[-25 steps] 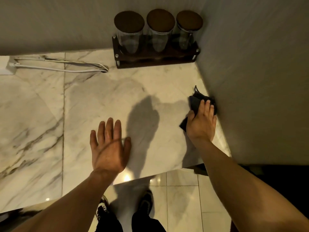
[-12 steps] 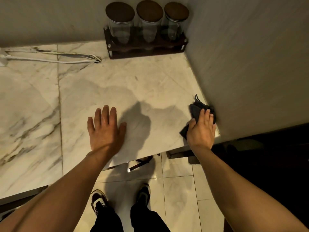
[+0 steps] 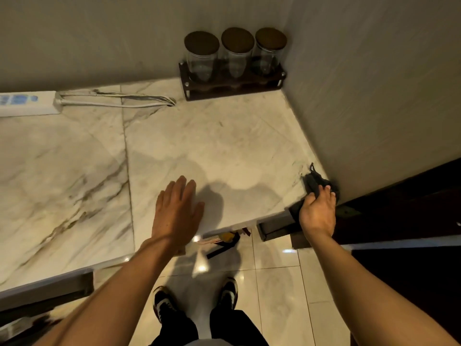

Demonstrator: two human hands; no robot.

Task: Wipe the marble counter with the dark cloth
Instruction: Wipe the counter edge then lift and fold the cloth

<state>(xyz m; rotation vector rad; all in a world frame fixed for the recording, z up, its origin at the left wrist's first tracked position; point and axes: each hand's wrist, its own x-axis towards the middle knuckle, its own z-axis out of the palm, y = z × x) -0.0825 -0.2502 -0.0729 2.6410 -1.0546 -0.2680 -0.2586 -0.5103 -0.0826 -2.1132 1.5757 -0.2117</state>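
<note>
- We see our right hand (image 3: 318, 213) at the right of the frame, lower than centre, its fingers curled over and clamped on the dark cloth (image 3: 316, 182).
- The cloth lies bunched at the near right corner of the marble counter (image 3: 224, 151), right where the counter meets the grey side wall (image 3: 374, 83); part of it hangs over the front edge under our palm, and a small loop of it sticks up at its far end.
- Our left hand (image 3: 178, 212) lies flat on the marble near the middle of the frame, palm down, fingers stretched out and close together, holding nothing. Its wrist crosses the front edge of the counter.
- The two hands are well apart, with bare marble and our own shadows between them.
- In the upper centre of the frame, pushed into the back corner, a dark wooden rack (image 3: 232, 84) holds three clear glass jars (image 3: 237, 56) in a row, each with a round dark lid. We cannot tell whether anything is in them.
- At the upper left, a white power strip (image 3: 30, 103) lies along the back wall, and its looped white cable (image 3: 117, 99) runs to the right toward the rack, stopping just short of it.
- A straight seam in the marble runs from back to front, left of our left hand.
- Below the counter edge, at the bottom centre, we see glossy pale floor tiles (image 3: 274, 295), our two dark shoes (image 3: 164, 305) and dark trouser legs.
- At the right edge, below the wall, there is a dark wooden surface (image 3: 411, 196).
</note>
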